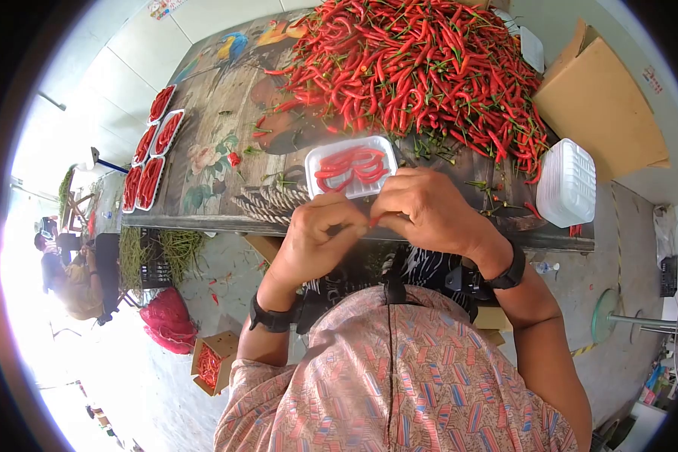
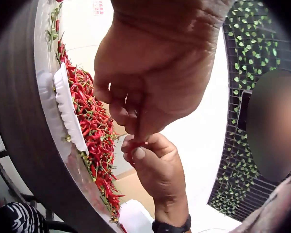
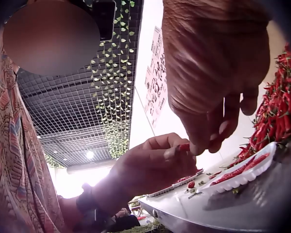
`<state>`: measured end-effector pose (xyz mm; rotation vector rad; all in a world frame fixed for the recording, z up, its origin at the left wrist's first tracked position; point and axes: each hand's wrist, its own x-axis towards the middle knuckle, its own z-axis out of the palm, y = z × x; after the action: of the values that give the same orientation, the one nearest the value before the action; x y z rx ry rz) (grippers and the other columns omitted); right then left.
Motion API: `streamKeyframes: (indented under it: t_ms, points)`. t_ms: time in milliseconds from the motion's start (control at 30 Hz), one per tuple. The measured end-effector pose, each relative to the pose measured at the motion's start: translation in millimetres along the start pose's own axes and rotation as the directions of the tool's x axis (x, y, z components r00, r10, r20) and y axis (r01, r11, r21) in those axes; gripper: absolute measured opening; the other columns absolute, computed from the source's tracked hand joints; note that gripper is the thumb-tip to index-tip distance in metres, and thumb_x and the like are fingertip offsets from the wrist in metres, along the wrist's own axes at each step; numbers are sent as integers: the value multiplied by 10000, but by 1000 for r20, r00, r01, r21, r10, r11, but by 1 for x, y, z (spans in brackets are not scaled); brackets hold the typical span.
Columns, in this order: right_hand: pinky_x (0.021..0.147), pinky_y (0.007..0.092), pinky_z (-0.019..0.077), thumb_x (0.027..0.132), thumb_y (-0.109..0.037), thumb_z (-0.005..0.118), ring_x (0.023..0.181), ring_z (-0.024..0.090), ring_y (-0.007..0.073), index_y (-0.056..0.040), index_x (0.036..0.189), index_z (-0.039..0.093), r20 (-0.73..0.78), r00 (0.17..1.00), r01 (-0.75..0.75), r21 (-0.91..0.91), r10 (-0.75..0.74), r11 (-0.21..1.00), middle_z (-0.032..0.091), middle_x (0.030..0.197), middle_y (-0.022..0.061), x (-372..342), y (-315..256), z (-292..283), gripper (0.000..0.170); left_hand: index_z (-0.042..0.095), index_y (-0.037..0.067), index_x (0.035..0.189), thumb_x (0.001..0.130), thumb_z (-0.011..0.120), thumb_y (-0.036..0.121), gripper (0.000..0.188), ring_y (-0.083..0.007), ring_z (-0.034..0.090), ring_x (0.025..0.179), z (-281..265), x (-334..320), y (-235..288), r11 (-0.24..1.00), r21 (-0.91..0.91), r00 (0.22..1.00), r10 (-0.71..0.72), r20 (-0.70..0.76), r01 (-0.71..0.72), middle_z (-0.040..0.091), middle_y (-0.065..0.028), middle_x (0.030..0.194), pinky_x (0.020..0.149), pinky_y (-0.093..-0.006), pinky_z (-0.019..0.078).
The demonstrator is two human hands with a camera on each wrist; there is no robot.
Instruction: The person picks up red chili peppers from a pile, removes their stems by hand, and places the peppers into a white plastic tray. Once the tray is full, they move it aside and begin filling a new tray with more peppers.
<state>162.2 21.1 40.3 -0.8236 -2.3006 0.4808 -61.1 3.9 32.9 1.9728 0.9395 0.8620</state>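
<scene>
In front of my body, both hands meet just off the table's near edge. My left hand (image 1: 313,237) and my right hand (image 1: 429,207) pinch a small red chilli (image 3: 183,147) between them, thumb against fingers on each side. Most of the chilli is hidden by the fingertips. Just beyond the hands, a white ribbed tray (image 1: 314,157) lies on the table with several red chillies (image 1: 352,162) inside. Past it rises a large heap of red chillies (image 1: 422,68) with green stems.
Filled trays of chillies (image 1: 150,181) line the table's left end. A stack of white trays (image 1: 561,184) stands at the right corner, by a cardboard box (image 1: 606,105). Loose stems and chillies dot the tabletop (image 1: 203,128). On the floor are a red sack (image 1: 169,320) and a small carton (image 1: 222,344).
</scene>
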Motion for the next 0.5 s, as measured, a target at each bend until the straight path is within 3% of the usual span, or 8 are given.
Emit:
streamKeyframes:
  t_ms: [33, 100, 133, 200, 267, 333, 367, 500]
  points:
    - [698, 422, 491, 755, -109, 712, 776, 629, 308, -80, 769, 695, -13, 1000, 16, 7, -16, 1000, 632, 763, 89, 0, 2, 2, 37, 682, 6, 840, 795, 705, -18, 56, -227, 622, 786, -3, -2, 2, 1000, 0, 1000, -1, -1, 1, 642, -90, 802, 724, -341, 484]
    - [698, 422, 491, 756, -115, 714, 777, 631, 307, -85, 774, 696, -26, 999, 33, 16, -33, 999, 635, 764, 88, 0, 5, 1, 39, 704, 1, 841, 812, 710, 0, 30, -215, 621, 800, -10, -5, 6, 981, -186, 984, -22, 175, 55, 666, -96, 863, 746, -336, 488]
    - [698, 423, 490, 758, -118, 713, 774, 630, 308, -83, 780, 694, -37, 999, -9, 9, 10, 1000, 638, 767, 91, -1, 6, -1, 45, 704, 1, 841, 812, 710, 0, 30, -215, 621, 800, -10, -6, 5, 981, -186, 984, -23, 175, 56, 666, -96, 863, 746, -336, 488]
    - [698, 425, 489, 760, -121, 713, 771, 630, 309, -81, 786, 692, -46, 998, -49, 3, 49, 999, 641, 770, 93, 0, 7, -2, 52, 697, 6, 837, 836, 689, 24, 20, -233, 638, 784, -9, -7, 1, 948, -305, 957, 168, 236, -92, 672, -94, 815, 754, -338, 502]
    - [700, 425, 486, 765, -124, 710, 786, 627, 302, -73, 784, 669, -33, 998, -59, -39, 58, 997, 634, 772, 96, 0, 4, -2, 68, 688, -6, 853, 832, 703, 35, 47, -214, 641, 801, -7, -9, -2, 960, -239, 962, 196, 191, -148, 672, -103, 837, 742, -327, 502]
    - [703, 423, 486, 767, -125, 709, 793, 624, 298, -70, 777, 656, -34, 999, -26, -66, 24, 997, 628, 775, 94, 2, -2, 3, 78, 682, -10, 886, 836, 717, 57, 90, -196, 635, 790, -3, -9, 7, 1000, -6, 992, -18, -128, 17, 670, -105, 860, 741, -322, 501]
    - [707, 421, 486, 768, -127, 708, 800, 620, 293, -66, 771, 642, -34, 999, 8, -94, -11, 996, 622, 779, 92, 4, -5, 5, 89, 680, -9, 921, 836, 720, 57, 115, -179, 627, 768, -3, -10, 10, 989, -16, 978, -151, -147, 150, 672, -97, 882, 718, -308, 503]
    - [715, 415, 486, 761, -127, 713, 804, 613, 289, -68, 766, 629, -57, 996, 66, -113, -73, 991, 611, 786, 85, 10, -10, 16, 102, 696, -4, 937, 834, 717, 42, 115, -161, 614, 729, 1, -10, 12, 991, 8, 982, -133, -136, 136, 669, -87, 859, 683, -291, 501]
